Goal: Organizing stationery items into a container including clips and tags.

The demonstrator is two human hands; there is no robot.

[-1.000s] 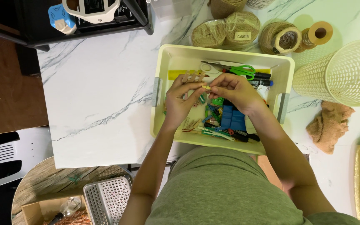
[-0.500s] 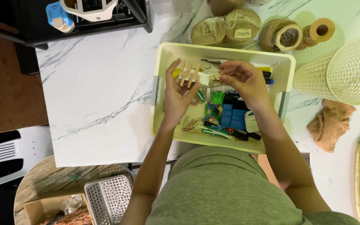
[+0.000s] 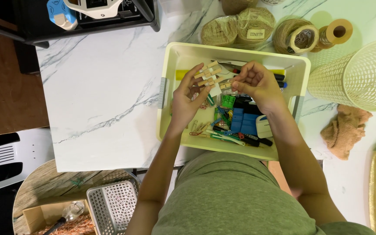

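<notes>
A pale yellow plastic bin (image 3: 176, 55) sits on the white marble table (image 3: 105, 87), full of small stationery: blue clips, green clips, pens, a white tape dispenser. My left hand (image 3: 188, 98) is raised over the bin's left half and holds several small wooden clothespins (image 3: 209, 74) in its fingertips. My right hand (image 3: 255, 83) is curled over the bin's middle, pinching another wooden clothespin (image 3: 226, 85) close to the left hand's bunch. More loose clothespins lie on the bin floor under my left wrist.
Twine balls (image 3: 236, 28), a jute spool with a tape roll (image 3: 297, 37) and an orange tape roll (image 3: 338, 31) stand behind the bin. A cream mesh basket (image 3: 357, 74) and a tan cloth (image 3: 344, 130) are at right. A metal mesh basket (image 3: 114, 206) sits below the table edge.
Both hands have lifted from the bin's contents and moved toward its far side. The left hand's fingers have opened out with the clothespins fanned between them.
</notes>
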